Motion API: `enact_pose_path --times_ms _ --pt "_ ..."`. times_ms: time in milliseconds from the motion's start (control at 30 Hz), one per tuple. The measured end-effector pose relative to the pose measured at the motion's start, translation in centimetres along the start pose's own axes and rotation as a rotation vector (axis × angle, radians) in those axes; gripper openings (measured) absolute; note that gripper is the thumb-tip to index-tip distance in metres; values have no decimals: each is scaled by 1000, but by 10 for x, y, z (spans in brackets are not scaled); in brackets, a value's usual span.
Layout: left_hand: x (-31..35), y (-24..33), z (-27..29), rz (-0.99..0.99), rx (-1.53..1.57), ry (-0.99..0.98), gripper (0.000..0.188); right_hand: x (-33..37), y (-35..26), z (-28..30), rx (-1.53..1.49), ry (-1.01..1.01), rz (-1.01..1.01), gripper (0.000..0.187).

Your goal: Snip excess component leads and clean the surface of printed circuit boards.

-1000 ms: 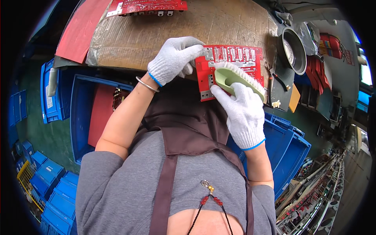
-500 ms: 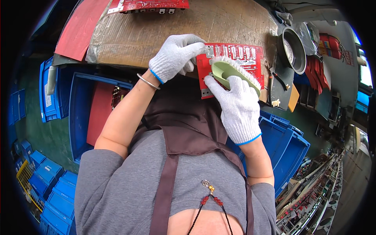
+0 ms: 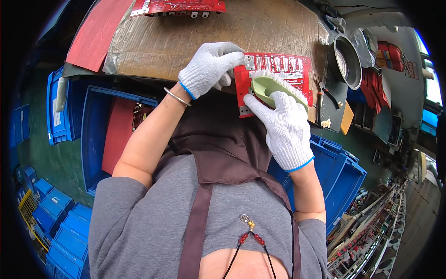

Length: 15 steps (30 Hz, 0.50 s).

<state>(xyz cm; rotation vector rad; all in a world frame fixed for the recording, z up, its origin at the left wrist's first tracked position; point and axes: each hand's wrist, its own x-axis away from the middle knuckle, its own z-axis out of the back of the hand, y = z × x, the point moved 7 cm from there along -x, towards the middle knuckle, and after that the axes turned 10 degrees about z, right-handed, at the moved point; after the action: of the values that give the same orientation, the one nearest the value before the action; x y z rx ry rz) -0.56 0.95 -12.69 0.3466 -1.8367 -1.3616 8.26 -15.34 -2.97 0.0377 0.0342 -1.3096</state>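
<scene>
Both my hands wear white knit gloves with blue cuffs. A red circuit board [image 3: 242,86] with silvery solder pads is tilted up at the table's near edge. My left hand [image 3: 211,66] pinches its upper left corner between thumb and fingers. In my right hand [image 3: 287,128] is a pale green scrubbing brush [image 3: 269,88], gripped by its handle. The white bristles [image 3: 283,83] lie against the face of the board, covering its lower middle. My right thumb rests near the board's lower left part; some of my right fingers are hidden behind the brush.
Another red circuit board [image 3: 179,6] lies at the far side of the cardboard-covered table [image 3: 186,44]. To the right are a metal bowl [image 3: 347,60] and pliers [image 3: 331,95]. Blue crates [image 3: 88,139] flank me on both sides. A red sheet [image 3: 95,35] covers the table's left end.
The brush has shifted very slightly left over the board, and my right wrist has swung a little to the right. My left hand keeps its hold on the corner.
</scene>
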Motion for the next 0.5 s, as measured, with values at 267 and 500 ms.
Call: enact_pose_path --times_ms 267,500 --pt "-2 0 1 0 -5 -1 36 1 4 -1 -112 -4 44 51" --pt "1 1 3 2 -2 9 36 -5 11 7 -261 46 -36 49"
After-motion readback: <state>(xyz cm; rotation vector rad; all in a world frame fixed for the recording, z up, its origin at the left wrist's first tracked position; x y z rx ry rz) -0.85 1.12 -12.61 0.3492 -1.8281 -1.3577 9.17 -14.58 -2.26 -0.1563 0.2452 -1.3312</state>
